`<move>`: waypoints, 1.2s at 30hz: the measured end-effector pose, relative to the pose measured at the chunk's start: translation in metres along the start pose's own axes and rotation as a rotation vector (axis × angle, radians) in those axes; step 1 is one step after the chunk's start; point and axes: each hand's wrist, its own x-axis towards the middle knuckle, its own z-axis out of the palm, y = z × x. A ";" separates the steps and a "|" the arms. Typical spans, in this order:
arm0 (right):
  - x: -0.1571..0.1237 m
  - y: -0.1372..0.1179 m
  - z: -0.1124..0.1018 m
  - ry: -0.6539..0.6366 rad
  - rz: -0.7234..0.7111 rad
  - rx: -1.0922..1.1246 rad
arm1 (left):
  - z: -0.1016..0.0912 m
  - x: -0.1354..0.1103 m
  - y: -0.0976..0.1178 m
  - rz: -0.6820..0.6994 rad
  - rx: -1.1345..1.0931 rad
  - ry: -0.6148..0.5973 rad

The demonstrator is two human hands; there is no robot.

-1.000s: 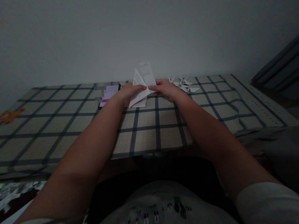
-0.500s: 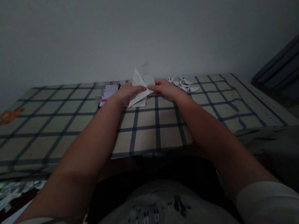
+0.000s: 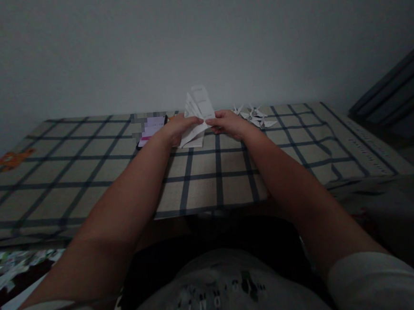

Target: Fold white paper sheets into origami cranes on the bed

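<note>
A partly folded sheet of white paper [image 3: 200, 102] with faint print is held up above the far part of the table. My left hand [image 3: 180, 127] pinches it from the left, thumb on top. From the right, my right hand [image 3: 226, 122] grips it, the two thumbs almost meeting at its lower middle. The paper's upper part stands up in two pointed flaps. Beneath it lies a flat stack of pale paper [image 3: 196, 142], mostly covered. Just right of my right hand are several folded paper cranes [image 3: 257, 118].
A phone [image 3: 151, 128] with a lit screen lies left of my left hand. The table has a checked cloth [image 3: 209, 188] and meets a plain wall [image 3: 198, 41]. An orange thing [image 3: 14, 159] lies at the far left. Scraps of paper [image 3: 8, 273] show below the table's left side.
The paper's right flap has swung upward and left and now stands taller beside the left flap. Both hands keep their grip in nearly the same place.
</note>
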 end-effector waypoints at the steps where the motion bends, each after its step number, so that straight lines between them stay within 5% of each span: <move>1: 0.000 0.000 0.000 -0.005 0.008 0.001 | 0.000 0.000 0.000 0.000 0.012 0.007; 11: 0.000 0.000 -0.001 0.010 0.041 0.061 | -0.006 0.004 -0.004 0.022 0.112 0.028; 17: -0.001 -0.005 0.002 0.014 0.053 0.093 | -0.009 0.005 -0.007 0.072 0.103 -0.079; 36: -0.004 -0.010 0.011 0.071 -0.007 -0.036 | 0.000 0.004 -0.004 -0.017 0.017 0.008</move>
